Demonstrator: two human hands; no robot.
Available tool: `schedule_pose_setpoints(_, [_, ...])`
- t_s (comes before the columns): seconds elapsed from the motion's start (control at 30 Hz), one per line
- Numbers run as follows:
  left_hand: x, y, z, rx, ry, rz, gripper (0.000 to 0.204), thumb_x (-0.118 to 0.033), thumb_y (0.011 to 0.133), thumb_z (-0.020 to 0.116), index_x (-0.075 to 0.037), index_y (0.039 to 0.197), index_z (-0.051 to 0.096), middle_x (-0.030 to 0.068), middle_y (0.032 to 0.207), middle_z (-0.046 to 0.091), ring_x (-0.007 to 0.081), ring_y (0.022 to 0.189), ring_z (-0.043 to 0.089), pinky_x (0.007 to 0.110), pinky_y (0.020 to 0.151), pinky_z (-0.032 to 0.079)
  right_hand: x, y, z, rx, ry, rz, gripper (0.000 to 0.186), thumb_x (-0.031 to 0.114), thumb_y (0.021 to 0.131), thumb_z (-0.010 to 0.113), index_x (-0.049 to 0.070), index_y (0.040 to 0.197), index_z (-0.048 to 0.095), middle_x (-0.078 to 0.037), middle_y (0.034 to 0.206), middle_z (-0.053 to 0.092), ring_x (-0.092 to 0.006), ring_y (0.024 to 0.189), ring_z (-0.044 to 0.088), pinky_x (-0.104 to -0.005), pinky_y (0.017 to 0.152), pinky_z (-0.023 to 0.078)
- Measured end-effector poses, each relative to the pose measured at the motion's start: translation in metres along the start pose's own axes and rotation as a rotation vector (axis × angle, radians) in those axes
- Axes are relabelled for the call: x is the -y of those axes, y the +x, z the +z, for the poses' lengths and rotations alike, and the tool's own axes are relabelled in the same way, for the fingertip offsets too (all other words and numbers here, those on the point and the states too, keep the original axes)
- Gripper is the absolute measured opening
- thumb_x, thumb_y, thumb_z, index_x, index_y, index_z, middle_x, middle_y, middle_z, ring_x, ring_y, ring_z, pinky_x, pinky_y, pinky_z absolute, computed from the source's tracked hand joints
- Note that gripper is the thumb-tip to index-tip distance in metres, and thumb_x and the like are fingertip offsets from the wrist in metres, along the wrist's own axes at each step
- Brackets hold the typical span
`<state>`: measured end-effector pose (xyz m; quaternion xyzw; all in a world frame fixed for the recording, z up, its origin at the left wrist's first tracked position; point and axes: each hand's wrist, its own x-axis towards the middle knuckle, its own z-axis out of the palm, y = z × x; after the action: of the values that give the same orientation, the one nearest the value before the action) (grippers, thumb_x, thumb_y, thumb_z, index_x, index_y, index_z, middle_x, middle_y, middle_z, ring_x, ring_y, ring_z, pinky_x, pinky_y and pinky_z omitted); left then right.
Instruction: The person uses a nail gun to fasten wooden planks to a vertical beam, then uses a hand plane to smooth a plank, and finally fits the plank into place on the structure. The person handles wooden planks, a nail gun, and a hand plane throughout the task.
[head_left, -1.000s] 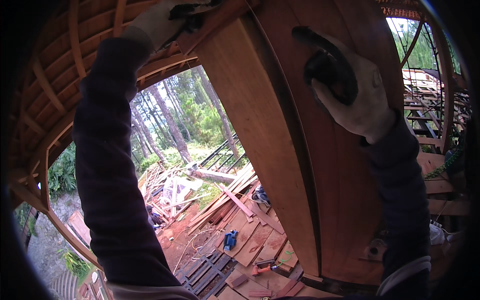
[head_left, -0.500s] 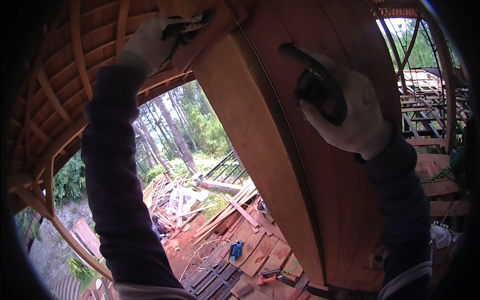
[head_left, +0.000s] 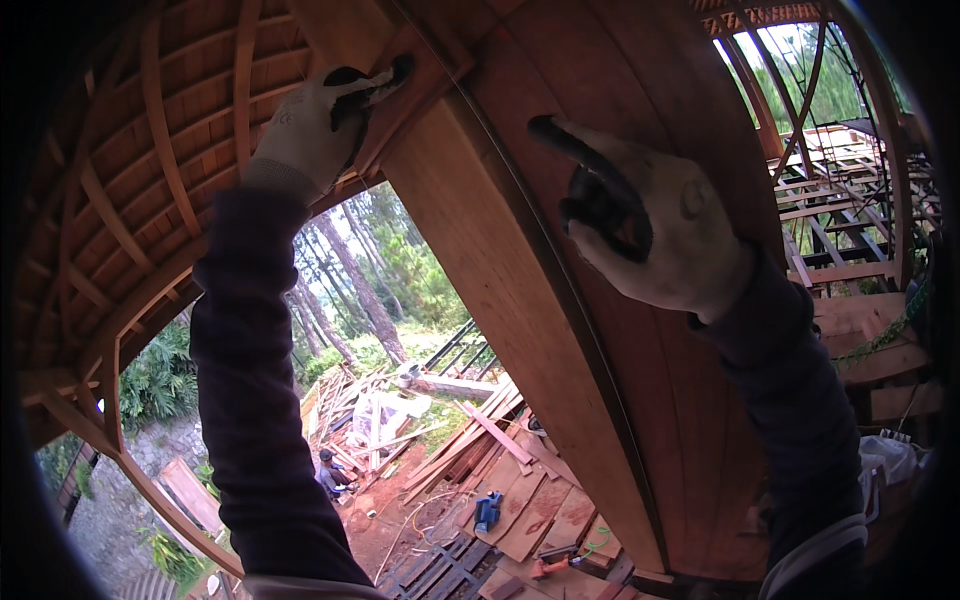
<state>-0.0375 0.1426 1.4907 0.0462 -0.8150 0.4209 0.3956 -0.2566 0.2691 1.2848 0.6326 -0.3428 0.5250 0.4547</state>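
Note:
My left hand (head_left: 310, 125), in a white glove with a dark palm, is closed on the left edge of a short reddish wooden board (head_left: 415, 95). This board sits across the upper part of a long, lighter timber post (head_left: 500, 260), tilted in the view. To the right of the post is a curved reddish-brown wood panel (head_left: 660, 380), with a thin dark line along the joint. My right hand (head_left: 650, 220), gloved alike, is in front of the panel. Its index finger stretches toward the board and the thumb stands apart; I see nothing in it. Whether the fingertip touches the panel, I cannot tell.
A ribbed wooden roof (head_left: 130, 150) curves overhead at left. Far below are a blue tool (head_left: 487, 512), an orange power tool (head_left: 550, 567), stacked planks (head_left: 470, 440) and dark slats (head_left: 430, 570). A person (head_left: 333, 472) sits near scrap wood. Framing (head_left: 840, 200) stands at right.
The view has shifted a little, so the post and panel appear lower and further left. Both hands keep nearly the same pose and place against the wood.

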Motion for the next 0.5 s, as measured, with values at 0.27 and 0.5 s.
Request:
schedule_pose_setpoints(0.27, [-0.001, -0.005, 0.013, -0.179, 0.079, 0.155, 0.034, -0.005, 0.087, 0.057, -0.013, 0.119, 0.066, 0.0160, 0.117, 0.059, 0.0346, 0.108, 0.059, 0.041, 0.093, 0.049, 0.002, 0.000, 0.000, 0.039, -0.044, 0.025, 0.068, 0.002, 0.079, 0.068, 0.009, 0.143, 0.044, -0.004, 0.074, 0.062, -0.0145, 0.061, 0.059, -0.0278, 0.060, 0.051])
schedule_pose_setpoints(0.5, [0.007, -0.002, 0.004, 0.014, 0.053, 0.038, 0.034, -0.008, 0.090, 0.055, -0.007, 0.123, 0.062, 0.0166, 0.112, 0.064, 0.0317, 0.102, 0.064, 0.036, 0.088, 0.049, 0.003, -0.002, 0.003, 0.015, 0.025, 0.027, 0.068, 0.003, 0.080, 0.068, 0.012, 0.143, 0.044, -0.004, 0.073, 0.062, -0.0136, 0.059, 0.058, -0.0267, 0.059, 0.050])
